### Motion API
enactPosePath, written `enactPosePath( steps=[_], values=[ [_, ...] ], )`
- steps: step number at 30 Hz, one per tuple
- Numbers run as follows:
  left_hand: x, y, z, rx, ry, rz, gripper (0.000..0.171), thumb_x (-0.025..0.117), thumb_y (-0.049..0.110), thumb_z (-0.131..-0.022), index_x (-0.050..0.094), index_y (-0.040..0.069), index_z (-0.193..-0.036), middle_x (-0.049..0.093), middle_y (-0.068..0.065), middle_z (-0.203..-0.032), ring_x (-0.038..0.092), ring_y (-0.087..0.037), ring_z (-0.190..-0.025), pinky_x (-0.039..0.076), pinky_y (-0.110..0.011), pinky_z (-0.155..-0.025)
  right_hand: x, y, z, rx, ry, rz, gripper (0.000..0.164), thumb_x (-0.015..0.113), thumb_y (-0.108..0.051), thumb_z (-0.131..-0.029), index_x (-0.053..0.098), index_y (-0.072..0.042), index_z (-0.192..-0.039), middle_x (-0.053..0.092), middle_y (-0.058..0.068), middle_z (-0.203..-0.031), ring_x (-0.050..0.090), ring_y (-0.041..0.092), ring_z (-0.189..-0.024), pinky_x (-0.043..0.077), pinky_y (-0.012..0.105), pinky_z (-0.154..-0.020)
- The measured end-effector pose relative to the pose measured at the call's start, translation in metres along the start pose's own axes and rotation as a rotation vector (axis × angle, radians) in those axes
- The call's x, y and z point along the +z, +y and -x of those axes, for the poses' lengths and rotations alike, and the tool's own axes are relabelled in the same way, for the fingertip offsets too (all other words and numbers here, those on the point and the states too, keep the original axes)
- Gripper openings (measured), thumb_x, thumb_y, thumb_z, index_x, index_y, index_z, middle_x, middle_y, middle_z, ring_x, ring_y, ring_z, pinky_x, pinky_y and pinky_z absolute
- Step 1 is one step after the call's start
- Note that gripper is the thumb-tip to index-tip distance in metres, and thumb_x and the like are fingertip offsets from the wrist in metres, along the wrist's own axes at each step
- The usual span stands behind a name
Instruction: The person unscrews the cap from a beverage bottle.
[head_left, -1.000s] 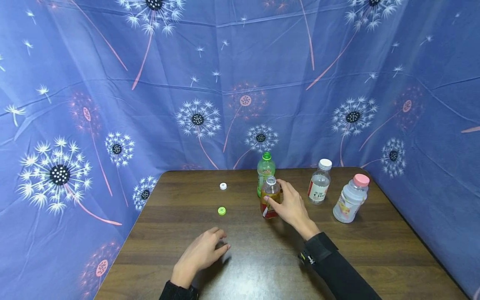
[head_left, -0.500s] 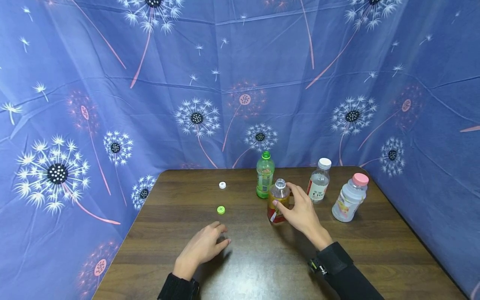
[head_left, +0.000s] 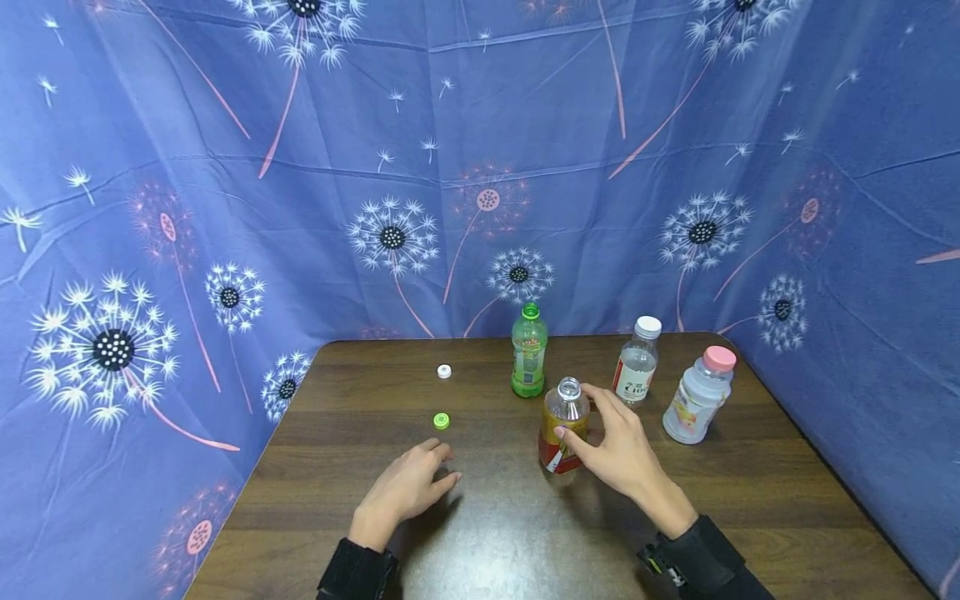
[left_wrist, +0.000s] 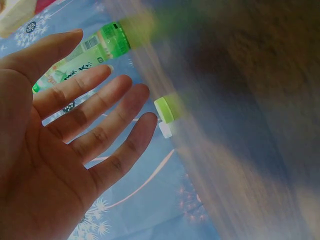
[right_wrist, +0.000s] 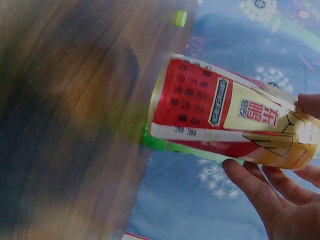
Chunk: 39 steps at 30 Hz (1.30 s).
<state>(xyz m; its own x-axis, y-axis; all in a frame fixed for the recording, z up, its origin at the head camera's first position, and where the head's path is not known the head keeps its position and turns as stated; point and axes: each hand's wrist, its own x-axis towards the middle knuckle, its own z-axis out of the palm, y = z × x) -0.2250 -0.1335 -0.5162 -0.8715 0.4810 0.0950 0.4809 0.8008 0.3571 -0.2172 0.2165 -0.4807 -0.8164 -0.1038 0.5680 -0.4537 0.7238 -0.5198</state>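
My right hand grips a capless clear drink bottle with a red and gold label, thumb on one side and fingers on the other. It stands nearly upright at mid-table; the right wrist view shows the label of the held bottle up close. My left hand hovers low over the table with relaxed fingers and holds nothing. Just beyond its fingertips lies a green cap, with a white cap farther back. A green bottle without a cap stands behind the held one.
To the right stand a clear bottle with a white cap and a whitish jar with a pink lid. The brown wooden table ends at a blue dandelion-print cloth hung behind and at the sides.
My right hand has brought the red-and-gold bottle to the right and nearer, away from in front of the green bottle. The left hand has hardly moved.
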Motion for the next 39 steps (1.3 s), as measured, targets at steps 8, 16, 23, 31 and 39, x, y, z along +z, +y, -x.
enactPosePath(
  steps=[8, 16, 23, 31, 39],
  values=[
    [0.0, -0.003, -0.009, 0.013, 0.023, 0.009, 0.035, 0.071, 0.031, -0.101, 0.07, 0.006, -0.125, 0.071, -0.009, -0.12, 0.072, -0.022, -0.104, 0.061, -0.039, -0.083, -0.014, -0.019, 0.016, -0.069, -0.056, -0.019, 0.072, 0.09, -0.034, -0.083, 0.057, -0.01, -0.142, 0.068, 0.0, -0.125, 0.07, 0.02, -0.111, 0.063, 0.043, -0.084],
    [0.008, -0.007, -0.019, -0.026, 0.059, -0.003, 0.036, 0.07, 0.033, -0.101, 0.07, 0.006, -0.125, 0.07, -0.01, -0.124, 0.072, -0.025, -0.106, 0.061, -0.042, -0.085, -0.019, -0.036, 0.027, -0.034, -0.2, -0.221, 0.069, 0.089, -0.036, -0.086, 0.055, -0.019, -0.144, 0.064, -0.01, -0.13, 0.068, 0.016, -0.115, 0.064, 0.031, -0.078],
    [0.009, -0.005, -0.03, -0.028, 0.113, -0.053, 0.038, 0.071, 0.035, -0.1, 0.07, 0.005, -0.123, 0.069, -0.014, -0.125, 0.071, -0.028, -0.109, 0.061, -0.045, -0.085, -0.018, -0.043, 0.04, -0.013, -0.295, -0.277, 0.068, 0.088, -0.038, -0.087, 0.052, -0.028, -0.144, 0.061, -0.014, -0.131, 0.066, 0.017, -0.118, 0.063, 0.029, -0.078],
    [0.005, -0.005, -0.05, -0.008, 0.163, -0.159, 0.051, 0.071, 0.038, -0.1, 0.063, 0.001, -0.135, 0.068, -0.016, -0.129, 0.068, -0.033, -0.115, 0.059, -0.047, -0.092, -0.014, -0.043, 0.05, -0.022, -0.33, -0.314, 0.066, 0.086, -0.036, -0.088, 0.051, -0.03, -0.144, 0.061, -0.016, -0.129, 0.066, 0.013, -0.114, 0.063, 0.027, -0.079],
    [-0.006, -0.012, -0.071, -0.015, 0.192, -0.147, 0.052, 0.072, 0.036, -0.1, 0.062, 0.0, -0.135, 0.066, -0.018, -0.127, 0.067, -0.033, -0.109, 0.06, -0.046, -0.086, -0.012, -0.041, 0.055, -0.028, -0.344, -0.321, 0.064, 0.084, -0.039, -0.09, 0.051, -0.029, -0.144, 0.061, -0.015, -0.129, 0.067, 0.013, -0.114, 0.062, 0.025, -0.08]
  ],
)
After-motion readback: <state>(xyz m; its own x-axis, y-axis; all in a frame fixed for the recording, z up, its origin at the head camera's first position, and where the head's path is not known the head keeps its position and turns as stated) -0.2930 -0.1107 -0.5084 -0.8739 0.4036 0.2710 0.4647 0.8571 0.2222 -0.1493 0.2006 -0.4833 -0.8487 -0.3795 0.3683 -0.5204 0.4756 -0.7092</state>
